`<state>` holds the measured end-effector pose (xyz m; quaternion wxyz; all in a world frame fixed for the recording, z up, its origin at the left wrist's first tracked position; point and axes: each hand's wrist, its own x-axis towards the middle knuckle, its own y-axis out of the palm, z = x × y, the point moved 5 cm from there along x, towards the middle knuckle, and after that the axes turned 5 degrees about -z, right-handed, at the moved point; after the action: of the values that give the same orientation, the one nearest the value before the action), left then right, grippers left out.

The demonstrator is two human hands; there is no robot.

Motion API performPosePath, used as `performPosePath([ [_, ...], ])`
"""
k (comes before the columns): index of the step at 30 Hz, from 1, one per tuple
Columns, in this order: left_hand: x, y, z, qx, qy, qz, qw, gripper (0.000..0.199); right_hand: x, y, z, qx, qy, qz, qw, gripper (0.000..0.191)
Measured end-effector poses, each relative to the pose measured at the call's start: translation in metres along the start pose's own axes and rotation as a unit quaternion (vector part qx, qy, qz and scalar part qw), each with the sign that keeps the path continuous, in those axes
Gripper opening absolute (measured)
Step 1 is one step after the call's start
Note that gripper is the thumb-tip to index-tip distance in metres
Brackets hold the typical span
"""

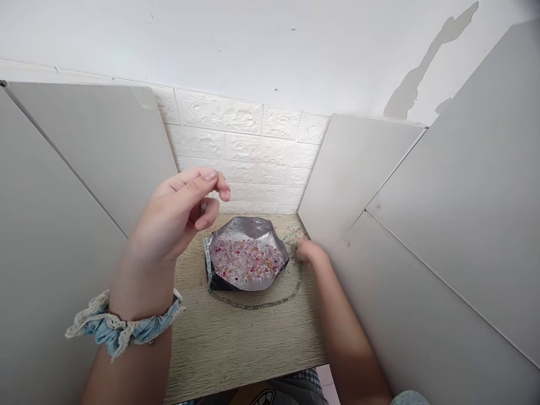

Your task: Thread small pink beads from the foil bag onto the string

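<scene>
The fingers of the person's left hand (182, 211) are raised in the air above the table, half curled, with the thumb tip (203, 220) close beneath the fingertips; whether they pinch something tiny cannot be told. The fingers of the right hand (306, 251) are bunched and pointing down at the far right edge of a silver foil pouch (248, 228), right at a strand of small green beads (258, 305). They seem to touch the strand, but whether they grip it cannot be told.

The strand runs in a loose curve along the table, around the near and right sides of the pouch. The pouch lies flat and open, filled with a heap of tiny loose beads (247, 261) in mostly pink and white, flecked with yellow, red and blue.

A blue scrunchie with cream lace trim (125, 329) circles the left wrist. Everything sits on a narrow wood-grain table (236, 349), boxed in by pale grey side panels (63, 169) and backed by a white brick-patterned wall (236, 149).
</scene>
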<state>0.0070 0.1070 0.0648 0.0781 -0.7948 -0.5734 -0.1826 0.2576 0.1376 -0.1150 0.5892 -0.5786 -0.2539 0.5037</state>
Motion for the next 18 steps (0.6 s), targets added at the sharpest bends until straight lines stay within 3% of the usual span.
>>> performPosePath([
  [4,0.004,0.000,0.004,-0.026,0.005,0.008,1.000,0.017,-0.006,0.007,-0.008,0.133,-0.006,-0.013,0.991,0.038],
  [7,0.010,0.004,0.016,-0.017,-0.030,0.015,0.999,0.017,-0.009,0.008,-0.009,0.233,-0.012,-0.024,0.972,0.042],
  [9,0.014,0.011,0.030,-0.005,-0.075,0.034,0.997,0.019,-0.013,0.001,-0.005,0.336,-0.034,-0.041,0.940,0.045],
  [10,0.015,0.017,0.038,0.003,-0.101,0.048,0.994,0.019,-0.017,-0.005,-0.002,0.420,-0.052,-0.049,0.905,0.045],
  [11,0.016,0.023,0.047,0.017,-0.129,0.060,0.990,0.020,-0.022,-0.012,0.002,0.527,-0.072,-0.053,0.845,0.045],
  [13,0.016,0.038,0.062,0.037,-0.161,0.082,0.983,0.023,-0.035,-0.027,0.009,0.720,-0.109,-0.039,0.684,0.041],
  [14,0.015,0.046,0.069,0.050,-0.165,0.097,0.980,0.025,-0.043,-0.034,0.014,0.771,-0.125,-0.027,0.624,0.039],
  [15,0.014,0.053,0.075,0.066,-0.167,0.110,0.978,0.028,-0.051,-0.041,0.018,0.795,-0.140,-0.025,0.590,0.037],
  [16,0.013,0.061,0.081,0.079,-0.168,0.121,0.975,0.029,-0.060,-0.048,0.021,0.802,-0.159,-0.030,0.575,0.035],
  [18,0.009,0.073,0.090,0.096,-0.177,0.138,0.970,0.030,-0.077,-0.060,0.029,0.784,-0.202,-0.054,0.584,0.033],
])
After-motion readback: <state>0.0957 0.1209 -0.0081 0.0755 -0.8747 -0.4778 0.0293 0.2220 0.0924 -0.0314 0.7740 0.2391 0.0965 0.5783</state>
